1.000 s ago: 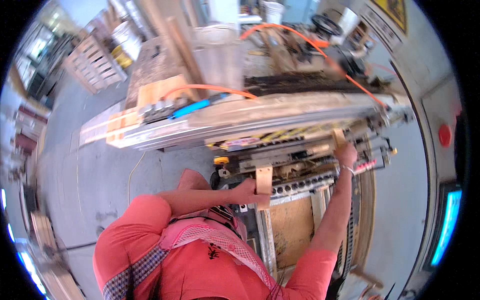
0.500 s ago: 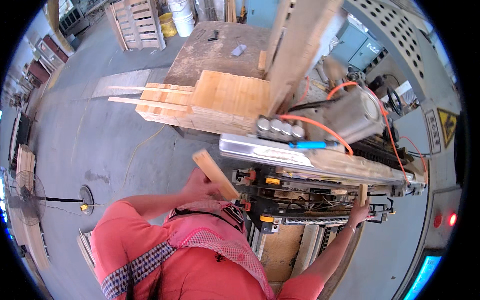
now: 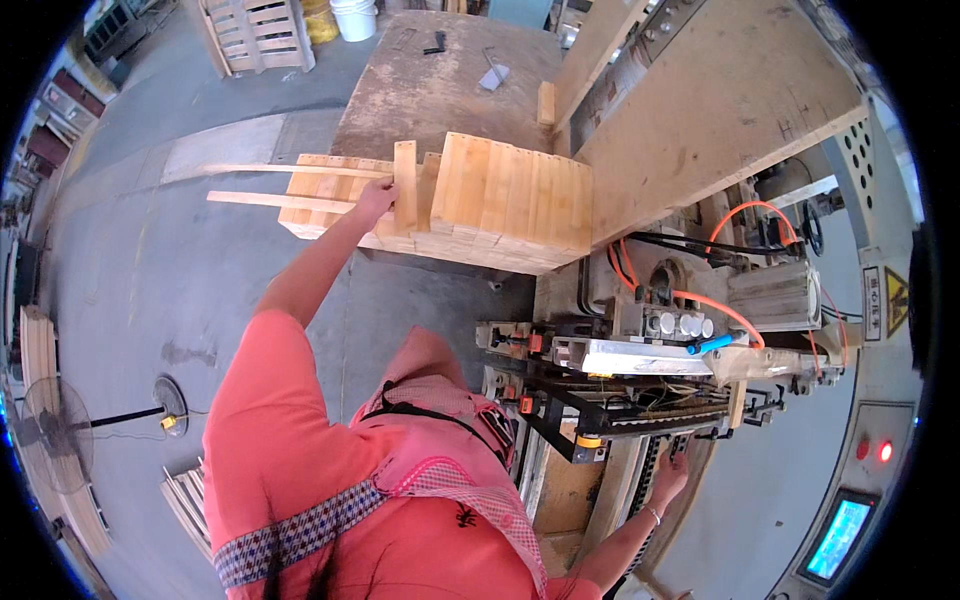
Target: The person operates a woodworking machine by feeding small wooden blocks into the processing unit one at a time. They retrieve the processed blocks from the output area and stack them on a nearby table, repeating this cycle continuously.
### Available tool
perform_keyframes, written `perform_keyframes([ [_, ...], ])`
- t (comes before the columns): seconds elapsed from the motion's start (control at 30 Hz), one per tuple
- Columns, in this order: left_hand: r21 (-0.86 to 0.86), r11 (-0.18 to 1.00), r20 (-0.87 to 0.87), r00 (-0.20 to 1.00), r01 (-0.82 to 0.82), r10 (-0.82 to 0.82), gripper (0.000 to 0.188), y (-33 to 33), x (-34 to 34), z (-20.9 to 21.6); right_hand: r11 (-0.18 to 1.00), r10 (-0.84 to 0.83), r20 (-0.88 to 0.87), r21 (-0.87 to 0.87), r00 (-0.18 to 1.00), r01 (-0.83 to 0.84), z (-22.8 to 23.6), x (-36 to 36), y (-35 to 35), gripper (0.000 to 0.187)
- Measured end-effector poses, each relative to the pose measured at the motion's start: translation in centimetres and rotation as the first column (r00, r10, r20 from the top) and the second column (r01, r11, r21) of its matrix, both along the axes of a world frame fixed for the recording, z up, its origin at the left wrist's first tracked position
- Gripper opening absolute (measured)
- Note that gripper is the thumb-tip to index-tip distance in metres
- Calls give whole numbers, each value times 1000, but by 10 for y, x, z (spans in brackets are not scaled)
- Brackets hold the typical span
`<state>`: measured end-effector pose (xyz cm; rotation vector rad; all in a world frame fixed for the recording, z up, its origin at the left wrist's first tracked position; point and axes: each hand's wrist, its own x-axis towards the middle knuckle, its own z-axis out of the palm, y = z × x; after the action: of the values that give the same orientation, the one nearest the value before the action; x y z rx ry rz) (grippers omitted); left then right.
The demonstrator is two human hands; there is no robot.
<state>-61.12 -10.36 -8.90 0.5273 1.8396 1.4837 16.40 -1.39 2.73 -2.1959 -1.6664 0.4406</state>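
My left hand reaches forward to the stack of wooden blocks on the table. Its fingers are closed on one pale wooden block, which stands out from the row beside a gap in the stack. Near the chain rail of the machine, my right hand is low and apart from the machine's clamps. Its fingers are bent, and I cannot make out whether anything is between them. Just above that hand, a short wooden piece sits at the right end of the machine.
Two thin wooden strips jut left from the stack. The brown table carries a few small items. A slanted wooden board rises behind the machine. Orange hoses loop over it. A control panel stands right, a fan left.
My left hand has moved from beside the machine, where it held a wooden block, forward to the stack. My right hand has come off the wooden piece and dropped back. The view has shifted.
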Motion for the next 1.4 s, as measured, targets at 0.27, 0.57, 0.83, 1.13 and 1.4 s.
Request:
perform_keyframes([
  [0.27,-97,995,-31,999,6,-9,20,26,8,-17,999,-31,-2,-38,1000,31,13,-9,-78,39],
  [0.57,-242,964,-189,969,114,-162,19,55,11,-35,986,-65,103,-148,993,80,14,-23,-129,34],
  [0.83,-374,863,-387,788,340,-479,27,67,-97,-131,979,-61,187,-178,981,95,-8,-8,-161,36],
  [1.13,-133,991,-762,639,2,-104,31,-33,-48,-94,734,-628,458,82,629,674,52,34,-277,15],
  [1.4,-706,707,-382,818,42,-430,35,-165,32,-178,451,-699,659,104,279,886,76,57,-398,31],
])
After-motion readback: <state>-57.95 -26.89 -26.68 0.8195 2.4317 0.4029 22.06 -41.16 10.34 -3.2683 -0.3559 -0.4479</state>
